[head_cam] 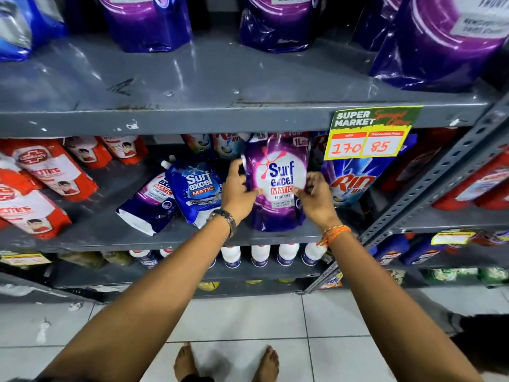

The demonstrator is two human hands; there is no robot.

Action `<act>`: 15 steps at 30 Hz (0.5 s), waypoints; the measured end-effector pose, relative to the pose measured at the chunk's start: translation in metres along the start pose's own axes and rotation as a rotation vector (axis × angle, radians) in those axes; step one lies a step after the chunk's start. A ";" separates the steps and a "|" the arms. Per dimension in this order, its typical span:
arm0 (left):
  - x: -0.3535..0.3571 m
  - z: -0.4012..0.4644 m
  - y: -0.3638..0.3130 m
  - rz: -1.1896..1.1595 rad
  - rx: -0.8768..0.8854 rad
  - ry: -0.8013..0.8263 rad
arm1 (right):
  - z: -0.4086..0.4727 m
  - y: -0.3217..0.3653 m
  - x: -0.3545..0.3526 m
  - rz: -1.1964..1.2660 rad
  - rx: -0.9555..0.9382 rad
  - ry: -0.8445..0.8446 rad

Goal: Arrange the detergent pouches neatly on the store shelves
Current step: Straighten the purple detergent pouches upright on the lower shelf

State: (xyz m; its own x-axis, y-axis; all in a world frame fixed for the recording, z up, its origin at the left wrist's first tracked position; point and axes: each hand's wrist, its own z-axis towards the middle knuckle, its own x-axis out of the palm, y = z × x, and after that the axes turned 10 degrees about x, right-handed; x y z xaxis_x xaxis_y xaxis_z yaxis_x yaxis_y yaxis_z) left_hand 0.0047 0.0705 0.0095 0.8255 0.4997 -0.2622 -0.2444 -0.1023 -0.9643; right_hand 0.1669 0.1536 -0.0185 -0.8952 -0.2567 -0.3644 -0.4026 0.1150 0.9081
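A purple Surf Excel Matic pouch (276, 186) stands upright on the middle grey shelf (104, 230). My left hand (237, 193) grips its left edge and my right hand (314, 197) grips its right edge. Left of it a blue Surf Excel pouch (197, 188) leans back, and a purple pouch (150, 205) lies tipped over beside that. A blue Rin pouch (351, 183) stands to the right, partly behind my right hand. More pouches stand behind in the back row, half hidden by the shelf above.
Red Lifebuoy pouches (52, 169) lie at the left of the same shelf. Large purple pouches (438, 40) stand on the upper shelf. A yellow price tag (369, 133) hangs from its edge. White bottles (259, 256) line the lower shelf. A slotted upright post (429, 186) stands at right.
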 end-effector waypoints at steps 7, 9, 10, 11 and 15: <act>0.007 0.034 0.005 0.161 0.112 -0.015 | 0.020 0.001 0.020 0.087 -0.043 -0.184; 0.010 0.036 0.012 0.186 0.104 -0.020 | 0.021 -0.004 0.025 0.077 -0.048 -0.221; 0.011 0.036 0.016 0.198 0.116 -0.022 | 0.020 -0.006 0.027 0.073 -0.047 -0.243; 0.011 0.035 0.018 0.213 0.136 -0.019 | 0.018 -0.009 0.029 0.074 -0.052 -0.262; 0.009 0.036 0.027 0.220 0.194 0.028 | 0.010 -0.014 0.032 0.071 -0.072 -0.296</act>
State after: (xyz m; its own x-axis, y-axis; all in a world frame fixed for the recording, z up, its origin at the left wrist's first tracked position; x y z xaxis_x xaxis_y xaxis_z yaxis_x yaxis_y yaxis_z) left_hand -0.0134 0.1033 -0.0178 0.7551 0.4593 -0.4678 -0.5095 -0.0380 -0.8597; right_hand 0.1418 0.1535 -0.0456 -0.9416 0.0417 -0.3342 -0.3321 0.0513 0.9419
